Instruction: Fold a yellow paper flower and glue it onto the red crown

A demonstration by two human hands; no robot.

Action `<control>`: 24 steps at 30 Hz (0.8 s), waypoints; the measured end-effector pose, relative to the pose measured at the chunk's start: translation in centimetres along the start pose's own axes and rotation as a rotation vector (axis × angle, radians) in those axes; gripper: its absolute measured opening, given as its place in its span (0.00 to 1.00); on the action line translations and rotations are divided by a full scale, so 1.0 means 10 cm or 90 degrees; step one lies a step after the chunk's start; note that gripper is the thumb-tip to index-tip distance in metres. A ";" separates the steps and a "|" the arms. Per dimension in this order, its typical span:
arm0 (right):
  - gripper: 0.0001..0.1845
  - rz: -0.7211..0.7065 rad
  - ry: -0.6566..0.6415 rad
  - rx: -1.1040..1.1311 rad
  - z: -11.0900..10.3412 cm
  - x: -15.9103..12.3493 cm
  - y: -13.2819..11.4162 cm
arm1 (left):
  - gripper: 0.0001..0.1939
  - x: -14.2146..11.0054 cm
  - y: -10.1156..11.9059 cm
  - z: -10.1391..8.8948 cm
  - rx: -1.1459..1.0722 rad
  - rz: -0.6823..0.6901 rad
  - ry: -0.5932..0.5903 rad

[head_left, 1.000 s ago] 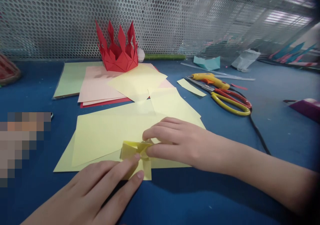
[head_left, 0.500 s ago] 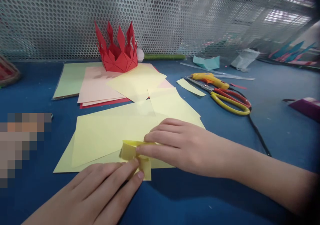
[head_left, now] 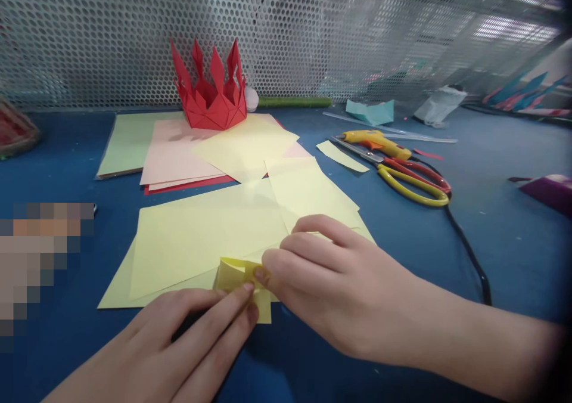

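A small piece of folded yellow paper lies at the near edge of pale yellow sheets, with one raised flap showing a gap inside. My left hand holds its near side down, fingertips pressed on the folds. At the right end, my right hand pinches the flap's edge between thumb and curled forefinger. Part of the folded paper is hidden under my fingers.
A red paper crown stands behind on pink sheets and green sheets. To the right lie scissors, a yellow glue gun with a black cord, and a paper strip. A pixelated patch covers the left edge.
My right hand has drawn slightly right and toward me, its fingers going from stretched out to curled in a pinch on the flap. My left hand stays nearly in place.
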State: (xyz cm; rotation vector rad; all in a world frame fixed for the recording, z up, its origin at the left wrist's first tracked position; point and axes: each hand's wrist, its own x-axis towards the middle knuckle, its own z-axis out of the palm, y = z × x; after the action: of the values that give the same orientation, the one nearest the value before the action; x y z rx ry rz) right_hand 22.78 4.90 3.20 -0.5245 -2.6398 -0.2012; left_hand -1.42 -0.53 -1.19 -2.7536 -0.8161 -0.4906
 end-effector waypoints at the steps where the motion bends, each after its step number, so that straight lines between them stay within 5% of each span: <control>1: 0.19 0.004 0.007 -0.021 0.00 -0.01 -0.01 | 0.20 0.01 0.00 0.00 -0.001 -0.002 0.004; 9: 0.22 0.040 0.004 -0.061 0.02 -0.03 -0.18 | 0.20 0.01 0.00 -0.01 0.011 0.020 0.020; 24: 0.07 0.095 -0.092 -0.161 0.02 -0.08 -0.31 | 0.22 -0.05 0.01 0.03 -0.002 -0.009 0.026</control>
State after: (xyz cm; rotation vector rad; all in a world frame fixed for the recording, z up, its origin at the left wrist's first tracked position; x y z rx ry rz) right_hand 22.16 1.86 2.53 -0.8465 -2.7144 -0.4714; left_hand -1.67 -0.71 -1.65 -2.7335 -0.8255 -0.5505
